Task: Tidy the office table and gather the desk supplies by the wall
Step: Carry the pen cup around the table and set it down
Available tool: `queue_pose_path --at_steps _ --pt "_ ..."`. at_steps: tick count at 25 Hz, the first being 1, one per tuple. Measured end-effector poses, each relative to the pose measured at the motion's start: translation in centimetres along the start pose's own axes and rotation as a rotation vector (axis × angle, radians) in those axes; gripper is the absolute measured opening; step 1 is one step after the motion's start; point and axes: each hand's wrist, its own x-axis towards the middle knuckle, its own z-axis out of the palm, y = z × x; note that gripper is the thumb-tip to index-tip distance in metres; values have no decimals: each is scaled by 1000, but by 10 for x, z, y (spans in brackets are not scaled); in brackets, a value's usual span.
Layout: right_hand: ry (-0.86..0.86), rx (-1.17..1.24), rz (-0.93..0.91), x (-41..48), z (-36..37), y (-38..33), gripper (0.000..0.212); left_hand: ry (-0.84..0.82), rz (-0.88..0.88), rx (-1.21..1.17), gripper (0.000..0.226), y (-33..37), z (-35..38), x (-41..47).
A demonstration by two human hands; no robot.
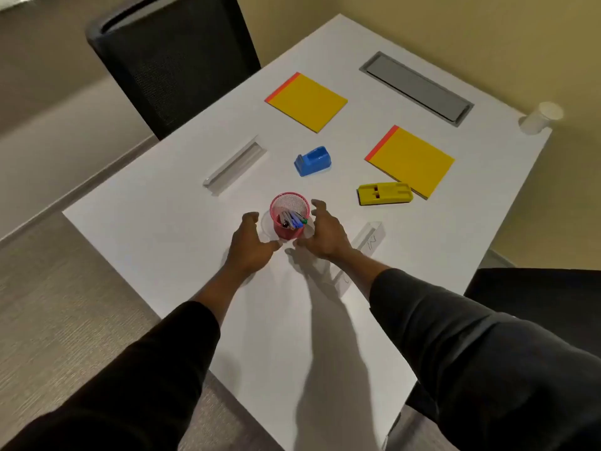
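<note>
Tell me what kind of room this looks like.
Most likely an office or meeting room: a white table with a grey cable hatch set into its top, a black mesh chair pulled up to it, and desk supplies such as yellow notepads and a pen cup.

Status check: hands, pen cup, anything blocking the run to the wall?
Left hand and right hand open, flanking red mesh pen cup, no grip yet. Cup upright, pens inside. Blue dispenser sits between cup and wall.

Pens (293, 219) in cup (289, 216); dispenser (313, 161) behind, stapler (384, 193) right.
</note>
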Motion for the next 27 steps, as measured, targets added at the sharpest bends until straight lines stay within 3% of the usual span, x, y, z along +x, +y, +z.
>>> queue_pose_path --at_steps 3,8,14,20,27 --pt "2 43 -46 15 2 -3 105 -100 10 -60 99 8 1 17" --pt "50 82 -124 27 8 1 85 -151 88 -114 70 15 12 30" --pt "128 103 -162 10 3 4 80 -135 169 -79 65 22 7 12" --pt "231 165 -170 -68 -22 14 86 -175 301 -80 65 46 1 -53" --pt "336 158 -54 -200 -41 65 84 -344 429 -21 64 65 32 -157"
